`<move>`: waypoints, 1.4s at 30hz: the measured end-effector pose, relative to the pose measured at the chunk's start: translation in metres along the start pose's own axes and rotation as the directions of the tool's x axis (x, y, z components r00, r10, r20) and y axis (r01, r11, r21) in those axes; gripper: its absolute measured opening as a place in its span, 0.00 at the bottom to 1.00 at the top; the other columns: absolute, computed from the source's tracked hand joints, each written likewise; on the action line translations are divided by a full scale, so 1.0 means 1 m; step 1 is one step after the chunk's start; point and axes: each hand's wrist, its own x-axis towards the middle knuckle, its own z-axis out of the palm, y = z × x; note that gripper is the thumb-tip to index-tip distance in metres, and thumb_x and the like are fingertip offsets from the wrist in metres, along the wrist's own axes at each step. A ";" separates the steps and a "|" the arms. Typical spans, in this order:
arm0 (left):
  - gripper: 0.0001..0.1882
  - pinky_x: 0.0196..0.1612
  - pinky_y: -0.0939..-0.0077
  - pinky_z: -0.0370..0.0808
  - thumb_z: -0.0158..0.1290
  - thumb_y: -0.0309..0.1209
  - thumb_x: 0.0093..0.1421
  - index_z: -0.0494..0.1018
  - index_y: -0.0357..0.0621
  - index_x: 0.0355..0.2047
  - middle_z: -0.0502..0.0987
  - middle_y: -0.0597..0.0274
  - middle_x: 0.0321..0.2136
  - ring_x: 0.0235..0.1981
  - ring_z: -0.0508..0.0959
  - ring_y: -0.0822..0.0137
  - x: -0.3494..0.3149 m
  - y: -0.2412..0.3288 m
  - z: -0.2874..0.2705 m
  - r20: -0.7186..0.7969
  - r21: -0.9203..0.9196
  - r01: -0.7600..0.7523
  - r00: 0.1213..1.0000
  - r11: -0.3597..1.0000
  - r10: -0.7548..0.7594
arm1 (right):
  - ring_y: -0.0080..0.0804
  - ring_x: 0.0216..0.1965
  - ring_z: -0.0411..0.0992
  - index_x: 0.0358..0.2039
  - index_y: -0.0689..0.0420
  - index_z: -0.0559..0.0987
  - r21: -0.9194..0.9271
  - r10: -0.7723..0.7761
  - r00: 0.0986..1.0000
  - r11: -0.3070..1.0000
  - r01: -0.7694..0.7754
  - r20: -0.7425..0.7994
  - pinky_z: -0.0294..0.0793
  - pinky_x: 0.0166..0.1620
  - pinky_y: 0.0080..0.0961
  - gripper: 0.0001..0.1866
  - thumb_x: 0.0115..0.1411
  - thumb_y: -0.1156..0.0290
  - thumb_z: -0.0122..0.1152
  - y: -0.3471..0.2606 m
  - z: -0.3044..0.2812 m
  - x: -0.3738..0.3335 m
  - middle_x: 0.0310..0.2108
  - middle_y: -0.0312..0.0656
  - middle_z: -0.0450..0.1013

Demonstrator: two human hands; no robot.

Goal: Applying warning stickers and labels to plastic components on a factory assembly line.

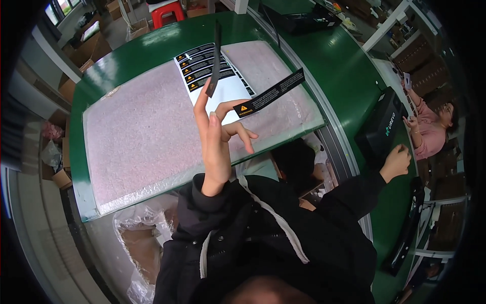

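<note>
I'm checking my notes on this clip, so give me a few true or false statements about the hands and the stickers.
1. The left hand holds up black label strips. True.
2. The right hand rests on the sticker sheet. False: it reaches toward a black box on the right.
3. The sticker sheet lies on pink foam padding. True.
4. The table is red. False: it is green.

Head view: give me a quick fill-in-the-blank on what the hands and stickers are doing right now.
1. The left hand holds up two long black ____ by their ends.
2. The white backing sheet lies on a pale ____ foam pad.
3. The right hand reaches toward a ____ box on the green table.

Missing words: stickers; pink; black
</note>
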 end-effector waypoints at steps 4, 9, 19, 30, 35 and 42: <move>0.33 0.31 0.72 0.76 0.32 0.52 0.67 0.47 0.42 0.63 0.74 0.40 0.40 0.14 0.71 0.69 -0.003 -0.003 -0.003 0.050 0.279 -0.041 0.998 0.959 0.028 | 0.42 0.49 0.71 0.36 0.53 0.82 0.787 -0.503 0.822 0.379 0.487 -0.266 0.67 0.50 0.33 0.08 0.54 0.73 0.60 -0.125 -0.078 -0.046 0.45 0.43 0.74; 0.35 0.29 0.76 0.74 0.32 0.56 0.66 0.51 0.40 0.62 0.76 0.42 0.36 0.13 0.69 0.72 -0.015 0.001 -0.004 0.096 0.434 -0.129 0.991 0.892 0.097 | 0.40 0.54 0.67 0.28 0.51 0.83 0.833 -0.838 0.374 -0.159 0.529 -0.397 0.55 0.57 0.41 0.11 0.40 0.72 0.71 -0.195 -0.126 -0.114 0.47 0.38 0.74; 0.34 0.26 0.79 0.70 0.32 0.56 0.66 0.54 0.39 0.60 0.77 0.42 0.34 0.15 0.69 0.72 -0.019 0.002 -0.006 0.076 0.512 -0.134 0.991 0.849 0.111 | 0.38 0.53 0.67 0.27 0.49 0.82 0.849 -0.803 0.413 -0.206 0.486 -0.431 0.55 0.54 0.41 0.12 0.39 0.72 0.72 -0.209 -0.104 -0.140 0.45 0.34 0.74; 0.28 0.29 0.78 0.70 0.34 0.45 0.68 0.57 0.35 0.59 0.78 0.43 0.35 0.17 0.69 0.73 -0.013 -0.006 -0.004 0.103 0.509 -0.156 0.987 0.846 0.120 | 0.36 0.52 0.68 0.24 0.48 0.80 0.845 -0.773 0.455 -0.188 0.501 -0.442 0.55 0.53 0.41 0.11 0.38 0.71 0.73 -0.212 -0.089 -0.137 0.42 0.31 0.74; 0.28 0.32 0.74 0.72 0.36 0.39 0.67 0.45 0.41 0.64 0.70 0.37 0.47 0.21 0.73 0.68 -0.014 -0.018 -0.006 0.066 0.507 -0.263 0.961 0.821 0.267 | 0.34 0.51 0.68 0.23 0.47 0.80 0.833 -0.759 0.451 -0.212 0.510 -0.470 0.55 0.54 0.41 0.09 0.39 0.73 0.71 -0.214 -0.089 -0.141 0.41 0.31 0.74; 0.34 0.40 0.65 0.74 0.41 0.29 0.64 0.36 0.48 0.65 0.46 0.37 0.64 0.41 0.75 0.52 0.010 -0.018 -0.039 -0.009 0.739 -0.446 0.743 0.505 0.670 | 0.39 0.49 0.69 0.33 0.48 0.81 0.821 -0.628 0.672 0.091 0.564 -0.392 0.56 0.54 0.38 0.10 0.48 0.71 0.66 -0.244 -0.049 -0.099 0.44 0.36 0.73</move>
